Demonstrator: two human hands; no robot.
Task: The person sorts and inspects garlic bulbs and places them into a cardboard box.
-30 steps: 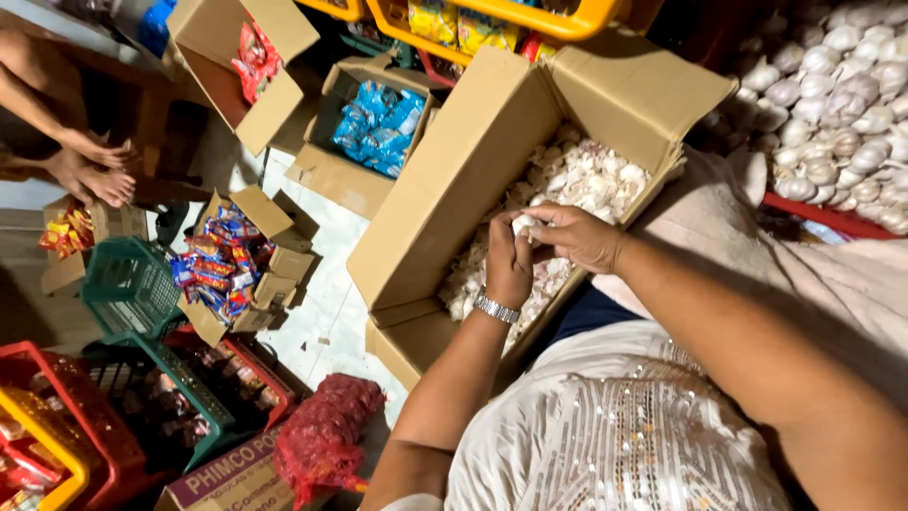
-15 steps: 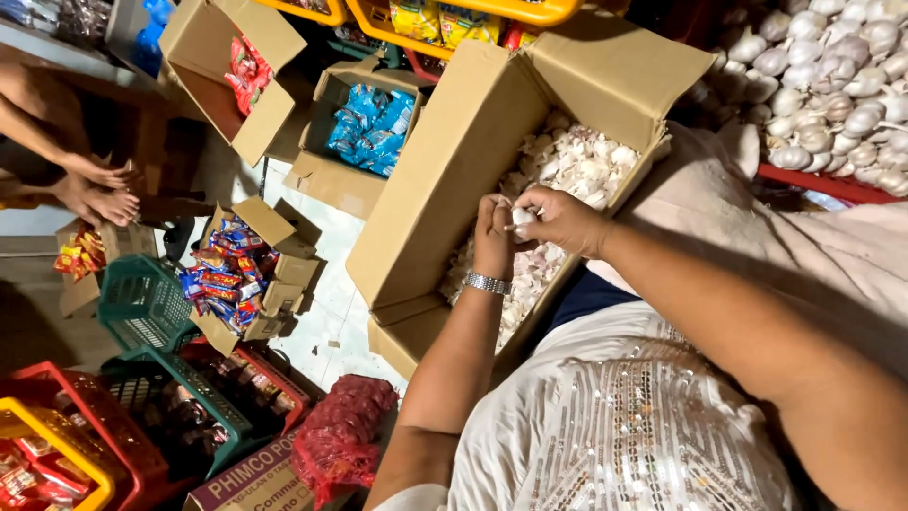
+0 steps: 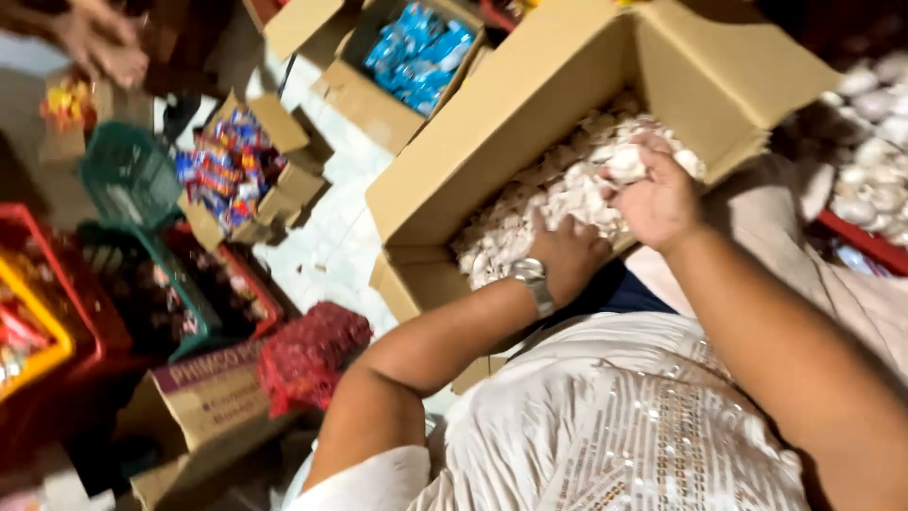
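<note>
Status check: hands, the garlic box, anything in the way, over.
Left hand down in the garlic, grip unclear. Right hand closed on a garlic piece. Cardboard box open on the lap, flaps up. Nothing blocking either hand.

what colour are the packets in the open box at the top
Blue, in shiny wrappers: the packets fill a brown cardboard box, seen in the head view.

A small shop's stockroom floor: open cartons of garlic [image 3: 567, 189], blue packets [image 3: 421, 52], sweets [image 3: 227, 170], plastic baskets [image 3: 128, 180].
</note>
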